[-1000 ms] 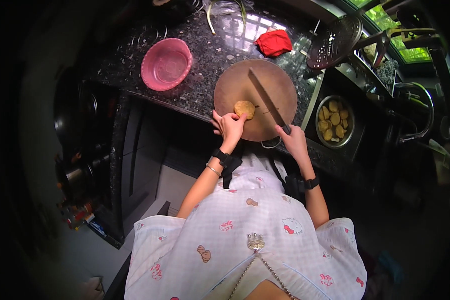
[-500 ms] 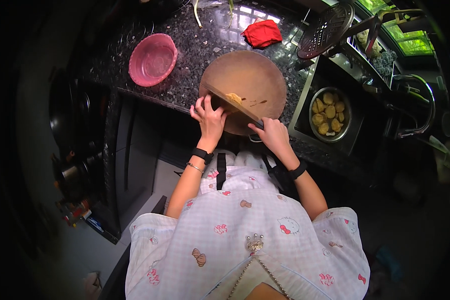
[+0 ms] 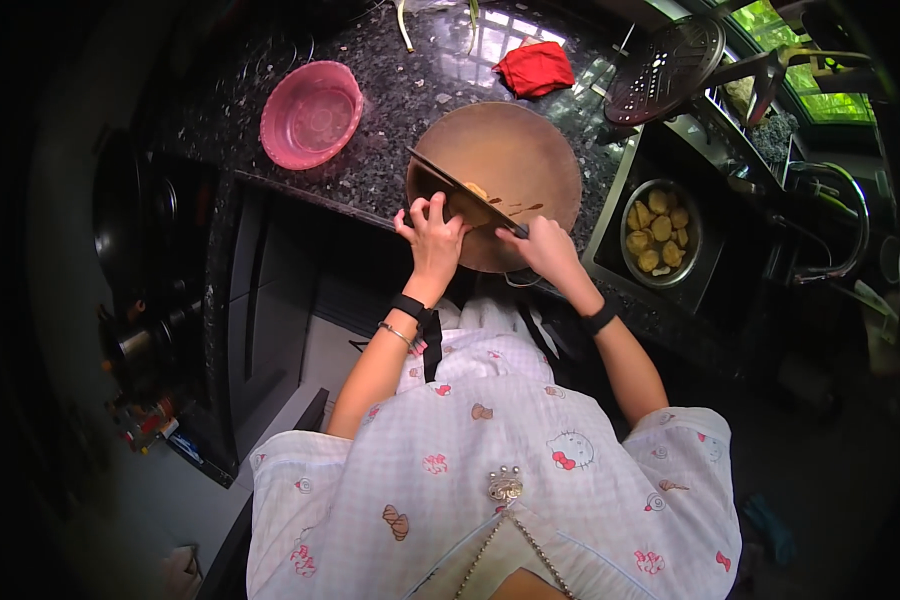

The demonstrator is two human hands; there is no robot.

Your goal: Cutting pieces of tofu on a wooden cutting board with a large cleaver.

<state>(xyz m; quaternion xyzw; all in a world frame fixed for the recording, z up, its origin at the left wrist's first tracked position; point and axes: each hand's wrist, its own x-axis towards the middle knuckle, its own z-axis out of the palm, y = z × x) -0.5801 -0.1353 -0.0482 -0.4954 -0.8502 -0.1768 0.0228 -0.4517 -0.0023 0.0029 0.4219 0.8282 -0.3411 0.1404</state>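
Note:
My left hand [image 3: 432, 240] is at the lower left of the round wooden cutting board [image 3: 515, 140], its fingers bent against a golden round piece of food [image 3: 475, 189], which is partly hidden behind a long knife blade [image 3: 448, 178]. The blade slants from upper left down to my right hand [image 3: 550, 253], whose fingers are wrapped round the dark handle at the board's right side. Small dark marks show on the wood to the right of the food.
A pink plastic basin [image 3: 310, 110] and red cloth [image 3: 530, 68] lie on the speckled counter [image 3: 370, 185]. At right, a steel bowl [image 3: 661, 235] of several golden pieces sits in the sink, near a faucet [image 3: 850, 210] and a dark perforated utensil [image 3: 660, 75]. Leafy stalks lie at the back.
The knife has swung down and left across the food. My right hand has moved left and up with it; my left fingers have arched higher round the food.

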